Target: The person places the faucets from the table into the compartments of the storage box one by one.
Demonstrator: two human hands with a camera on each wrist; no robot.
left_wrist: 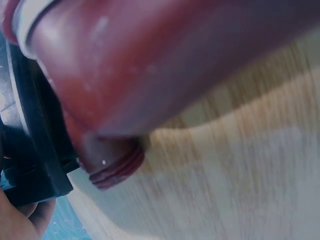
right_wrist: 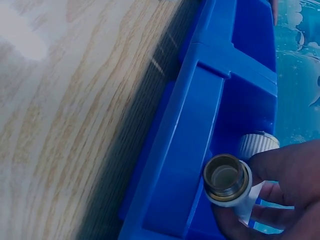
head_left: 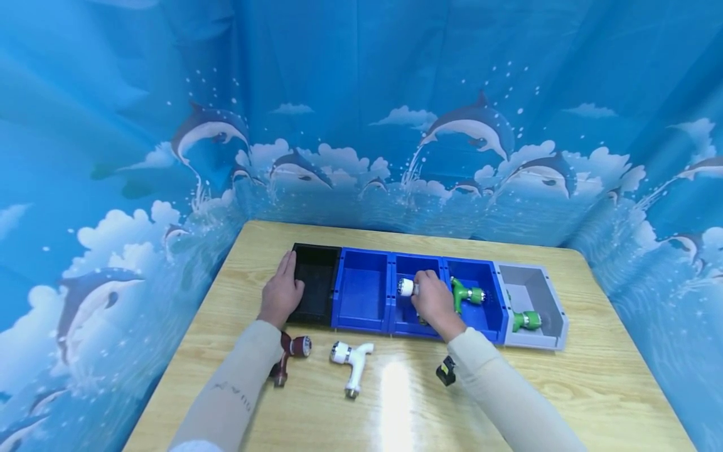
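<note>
currently the right hand (head_left: 433, 298) pinches a white plastic tap (head_left: 405, 287) at the middle blue plastic bin (head_left: 405, 309); the left hand (head_left: 281, 290), fingers straight, rests along the black plastic bin (head_left: 317, 282). seemingly mid-placement, calling for lowering, then release.

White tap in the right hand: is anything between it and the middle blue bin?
Nothing visible stands between the white tap and the middle blue bin: the bin's top is open, though the right hand hides part of the inside.

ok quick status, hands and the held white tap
Right hand gripping white tap at middle blue bin. Left hand touching black bin. No obstruction seen.
</note>
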